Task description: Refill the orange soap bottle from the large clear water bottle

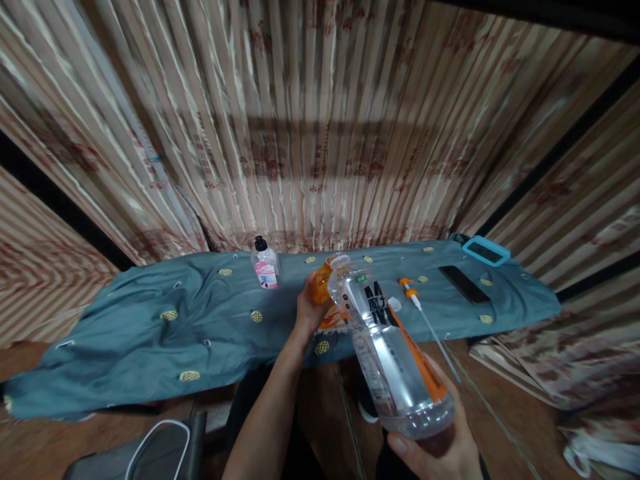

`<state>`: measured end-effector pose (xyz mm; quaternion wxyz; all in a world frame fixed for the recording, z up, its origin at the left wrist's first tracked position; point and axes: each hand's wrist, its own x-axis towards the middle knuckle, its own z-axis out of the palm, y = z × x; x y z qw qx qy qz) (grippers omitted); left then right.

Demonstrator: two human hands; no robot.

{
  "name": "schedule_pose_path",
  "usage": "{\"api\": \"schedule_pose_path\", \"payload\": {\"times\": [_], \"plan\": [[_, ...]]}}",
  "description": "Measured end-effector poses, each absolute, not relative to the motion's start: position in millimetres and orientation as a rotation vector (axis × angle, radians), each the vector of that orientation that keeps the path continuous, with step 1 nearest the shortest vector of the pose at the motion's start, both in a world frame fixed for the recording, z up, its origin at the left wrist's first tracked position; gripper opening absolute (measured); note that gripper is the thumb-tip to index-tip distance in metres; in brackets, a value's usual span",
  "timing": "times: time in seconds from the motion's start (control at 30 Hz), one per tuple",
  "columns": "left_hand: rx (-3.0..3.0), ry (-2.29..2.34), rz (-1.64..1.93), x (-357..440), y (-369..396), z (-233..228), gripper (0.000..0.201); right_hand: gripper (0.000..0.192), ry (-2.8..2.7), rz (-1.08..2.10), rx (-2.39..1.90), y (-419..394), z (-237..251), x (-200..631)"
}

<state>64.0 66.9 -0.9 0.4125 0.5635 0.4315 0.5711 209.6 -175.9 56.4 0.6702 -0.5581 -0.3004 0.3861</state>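
Starting at the left, a pink-labelled bottle (266,270) stands upright near the back edge of the cloth-covered bench (215,333), black cap on, neither hand on it. Now to the middle, where the action is! The left hand (311,303) is wrapped around an orange bottle (323,285), holding it over the bench; whether its base rests there, I cannot tell.

Right up against it in view comes the neck of a big clear bottle (395,353), slanting out past the front edge, and the right hand (445,433) has it gripped low down, near the base. Mouth beside mouth, though contact is unclear, and so is any liquid passing across.

So, how far along? I'd call it midway: both bottles are up and paired, the clear one looks uncapped, and an orange-headed pump (410,291) lies loose, its tube reaching over the front edge. Its refitting looks undone. Further right, a black phone (465,285), then a blue-framed panel (486,251) by the back right corner.
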Motion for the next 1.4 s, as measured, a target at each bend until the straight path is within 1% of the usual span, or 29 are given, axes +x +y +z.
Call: {"api": "schedule_pose_path", "payload": {"times": [0.6, 1.07, 1.27, 1.4], "plan": [[1.375, 1.084, 1.424, 64.4, 64.9, 3.7, 0.067, 0.103, -0.710, 0.832, -1.361, -176.1, 75.2, 207.6], [1.389, 1.092, 1.400, 65.7, 64.5, 3.2, 0.068, 0.107, -0.678, 0.865, -1.334, -180.5, 64.7, 204.8], [1.380, 1.096, 1.441, 68.3, 65.5, -0.1, 0.063, 0.098, -0.700, 0.818, -1.356, -179.0, 65.9, 205.7], [1.356, 1.123, 1.428, 68.9, 66.1, -0.4, 0.066, 0.095, -0.705, 0.816, -1.360, -179.2, 65.1, 206.8]]}}
